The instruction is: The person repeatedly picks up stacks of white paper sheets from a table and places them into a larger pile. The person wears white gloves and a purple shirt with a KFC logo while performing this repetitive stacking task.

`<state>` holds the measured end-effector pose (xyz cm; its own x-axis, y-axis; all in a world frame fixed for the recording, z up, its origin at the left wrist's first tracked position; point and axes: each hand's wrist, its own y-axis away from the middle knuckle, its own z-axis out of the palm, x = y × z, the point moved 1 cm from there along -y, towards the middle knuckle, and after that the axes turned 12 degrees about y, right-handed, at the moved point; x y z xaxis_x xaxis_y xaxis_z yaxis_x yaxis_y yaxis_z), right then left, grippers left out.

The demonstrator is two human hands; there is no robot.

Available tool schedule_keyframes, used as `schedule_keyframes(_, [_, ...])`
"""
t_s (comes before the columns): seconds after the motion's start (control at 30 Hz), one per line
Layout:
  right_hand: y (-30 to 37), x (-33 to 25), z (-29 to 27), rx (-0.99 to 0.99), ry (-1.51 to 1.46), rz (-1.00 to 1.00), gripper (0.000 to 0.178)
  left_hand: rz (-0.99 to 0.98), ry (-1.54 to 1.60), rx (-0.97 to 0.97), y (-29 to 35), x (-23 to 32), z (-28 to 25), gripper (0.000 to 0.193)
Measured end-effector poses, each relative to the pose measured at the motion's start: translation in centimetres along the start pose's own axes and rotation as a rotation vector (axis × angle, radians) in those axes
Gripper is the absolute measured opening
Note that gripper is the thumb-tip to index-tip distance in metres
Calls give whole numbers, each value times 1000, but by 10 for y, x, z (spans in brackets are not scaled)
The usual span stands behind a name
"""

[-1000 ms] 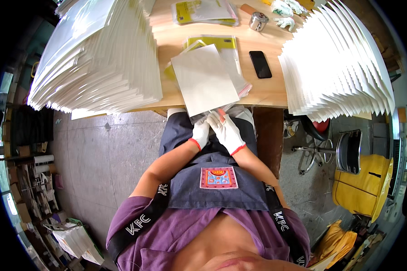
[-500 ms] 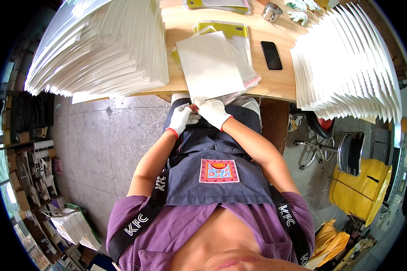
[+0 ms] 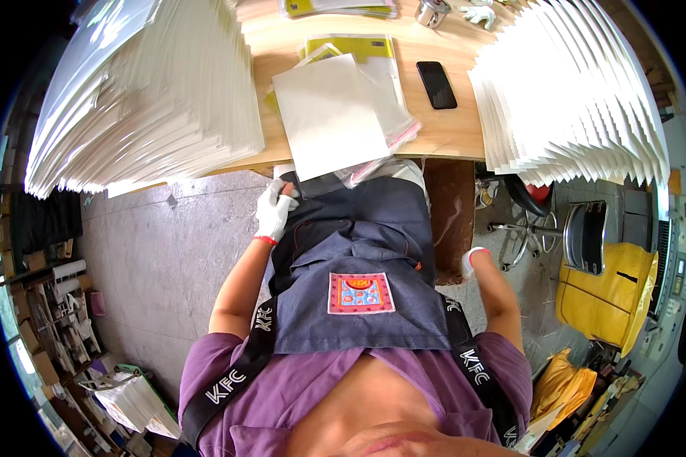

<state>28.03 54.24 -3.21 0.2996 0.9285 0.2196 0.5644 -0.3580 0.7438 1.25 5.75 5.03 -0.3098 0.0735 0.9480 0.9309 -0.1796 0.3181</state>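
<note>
My left hand (image 3: 274, 209), in a white glove with a red cuff and a bare fingertip showing, is closed beside my apron-covered lap, just below the table edge. Whatever it may hold is too small or hidden to name. Well apart from it, my right hand (image 3: 472, 261) hangs low beside my right hip, gloved too, its fingers turned out of sight. A blank white sheet (image 3: 329, 114) lies near the table's front edge. Beneath it are clear plastic sleeves (image 3: 385, 110) and a yellow-green printed packet (image 3: 370, 47). Loose clear film droops over the edge by my lap.
Tall fanned stacks flank the wooden table (image 3: 270, 17): glossy sleeved sheets (image 3: 152, 107) on the left, white sheets (image 3: 568, 99) on the right. A black phone (image 3: 437, 84), a metal tin (image 3: 432, 12) and white gloves (image 3: 478, 15) lie between. Behind right stands a wheeled chair (image 3: 587, 238).
My hands, together at the sheet's lower corner before, are now apart. The right has swung down to my right side; the left has shifted slightly left. The whole view has shifted a little.
</note>
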Motion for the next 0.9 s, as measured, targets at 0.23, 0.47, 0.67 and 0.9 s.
schedule_keyframes(0.23, [62, -151, -206, 893, -268, -493, 31, 860, -858, -96, -3, 16, 20, 31])
schedule_keyframes(0.47, [9, -193, -243, 978, -257, -612, 26, 704, -630, -12, -6, 13, 12, 19])
schedule_keyframes(0.67, [0, -219, -218, 850, -711, -248, 35, 70, 682, 220, -11, -21, 7, 42])
schedule_keyframes(0.9, [15, -223, -215, -72, -1464, -539, 22, 214, 415, -74, 10, 134, 28, 34])
